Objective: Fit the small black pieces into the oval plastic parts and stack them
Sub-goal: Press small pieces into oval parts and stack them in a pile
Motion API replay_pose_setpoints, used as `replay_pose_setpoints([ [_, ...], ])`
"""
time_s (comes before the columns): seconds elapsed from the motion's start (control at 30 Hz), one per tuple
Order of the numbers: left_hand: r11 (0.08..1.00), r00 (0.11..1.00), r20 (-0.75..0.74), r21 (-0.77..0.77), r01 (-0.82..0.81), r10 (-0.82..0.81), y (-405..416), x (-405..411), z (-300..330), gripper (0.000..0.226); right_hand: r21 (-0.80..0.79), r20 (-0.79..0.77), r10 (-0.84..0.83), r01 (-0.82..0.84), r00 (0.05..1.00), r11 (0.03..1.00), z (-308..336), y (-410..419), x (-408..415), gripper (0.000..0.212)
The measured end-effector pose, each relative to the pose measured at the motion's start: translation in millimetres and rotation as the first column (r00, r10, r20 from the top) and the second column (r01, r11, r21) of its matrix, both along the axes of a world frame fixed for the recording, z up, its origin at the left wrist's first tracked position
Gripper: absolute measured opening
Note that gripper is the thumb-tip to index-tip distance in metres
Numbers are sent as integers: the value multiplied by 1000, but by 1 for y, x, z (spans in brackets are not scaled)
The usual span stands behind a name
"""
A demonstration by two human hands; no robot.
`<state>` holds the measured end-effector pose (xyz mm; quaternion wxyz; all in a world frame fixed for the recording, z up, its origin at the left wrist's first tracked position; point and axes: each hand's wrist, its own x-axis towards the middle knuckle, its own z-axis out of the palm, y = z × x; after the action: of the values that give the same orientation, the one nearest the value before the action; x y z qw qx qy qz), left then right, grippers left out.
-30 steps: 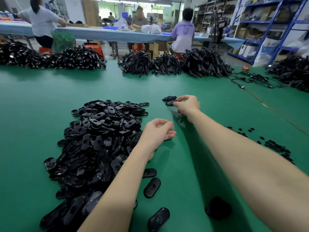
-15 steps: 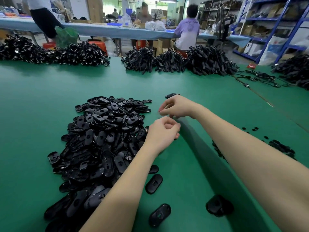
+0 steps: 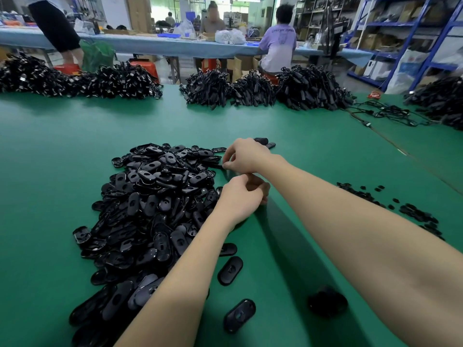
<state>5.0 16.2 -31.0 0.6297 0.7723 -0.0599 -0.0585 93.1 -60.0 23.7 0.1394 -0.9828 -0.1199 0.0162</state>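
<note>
your right hand (image 3: 246, 156) and left hand (image 3: 241, 196) meet mid-frame with fingers curled, possibly pinching a piece, though that is hidden. the oval part pile (image 3: 155, 204) lies just left, nearer your left hand.

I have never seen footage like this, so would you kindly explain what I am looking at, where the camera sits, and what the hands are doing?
No machine here: a person works with two bare hands, filmed by one wide-angle camera worn on the head, looking forward and down. The surface is a green table. To the left lies a big pile of black oval plastic parts; a few loose ovals lie nearer the camera, and small black pieces are scattered to the right. The left hand and right hand meet beside the pile, fingers curled as if in a grip on something small, but what they hold is hidden. A short stack of parts sits just beyond the right hand.
</note>
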Motion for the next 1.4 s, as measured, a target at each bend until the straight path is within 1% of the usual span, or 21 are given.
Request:
replay_pose_setpoints([
  [0.1, 1000, 1000, -20, -28, 14, -14, 1, -1, 1, 12, -32, 34, 13, -12, 999, 999, 5, -8, -4, 10],
  [0.17, 994, 998, -58, -107, -4, -3, 2, 1, 2, 15, 3, 6, -8, 8, 1000, 1000, 9, -18, -9, 9],
  [0.23, 982, 997, -78, -185, -38, 24, 2, 3, 5, 10, 72, -24, -53, 55, 998, 996, 10, -33, -19, 14],
  [0.3, 974, 995, -44, -205, -97, 90, 3, 3, 8, 4, 203, -48, -110, 117, 993, 972, 7, -51, -36, 19],
  [0.37, 977, 979, 64, -107, -187, 194, 5, 1, 11, 10, 352, -86, -152, 172, 985, 920, 0, -66, -55, 20],
  [0.43, 967, 952, 191, 48, -251, 237, 5, -1, 13, 19, 458, -151, -141, 196, 978, 867, -5, -79, -74, 19],
  [0.47, 963, 952, 210, 106, -249, 223, 4, -3, 15, 22, 486, -187, -116, 194, 976, 852, -5, -84, -82, 19],
  [0.5, 969, 963, 186, 117, -218, 194, 3, -4, 16, 22, 492, -218, -92, 190, 972, 849, -4, -89, -89, 19],
  [0.53, 986, 982, 116, 57, -159, 151, 0, -4, 17, 18, 477, -241, -76, 186, 968, 859, -2, -93, -94, 20],
  [0.6, 985, 998, -47, -168, -37, 30, -5, -9, 22, 10, 404, -271, -70, 180, 960, 897, 5, -99, -99, 21],
  [0.63, 971, 997, -75, -238, -12, -6, -7, -10, 22, 12, 371, -280, -77, 182, 957, 911, 8, -103, -101, 21],
  [0.67, 965, 997, -74, -262, -3, -17, -9, -11, 21, 13, 354, -283, -90, 191, 955, 916, 11, -107, -102, 20],
  [0.77, 967, 999, -36, -254, 12, -22, -13, -13, 16, 17, 304, -242, -175, 246, 954, 920, 19, -124, -104, 16],
  [0.87, 989, 999, 52, -149, -8, 16, -16, -12, 12, 22, 147, -162, -306, 330, 938, 933, 23, -143, -105, 11],
  [0.93, 996, 994, 108, -91, -10, 20, -16, -11, 11, 24, 51, -169, -366, 379, 915, 924, 23, -150, -106, 7],
  [0.97, 996, 994, 107, -88, -1, 10, -15, -10, 11, 24, 15, -189, -383, 393, 904, 919, 22, -151, -107, 7],
  [1.03, 977, 1000, 18, -213, 17, -13, -15, -11, 11, 20, -35, -218, -418, 421, 882, 907, 19, -150, -109, 8],
  [1.1, 929, 996, -84, -369, -16, -16, -14, -12, 12, 18, -59, -212, -451, 449, 867, 892, 16, -148, -110, 9],
  [1.13, 910, 994, -113, -413, -39, -9, -13, -11, 13, 18, -64, -202, -461, 458, 864, 887, 15, -148, -110, 9],
  [1.23, 880, 991, -133, -471, -63, 0, -10, -10, 16, 19, -61, -193, -480, 478, 856, 877, 14, -145, -110, 12],
  [1.4, 877, 985, -170, -474, -78, -5, -9, -10, 16, 22, -80, -181, -507, 501, 843, 862, 15, -142, -112, 18],
])
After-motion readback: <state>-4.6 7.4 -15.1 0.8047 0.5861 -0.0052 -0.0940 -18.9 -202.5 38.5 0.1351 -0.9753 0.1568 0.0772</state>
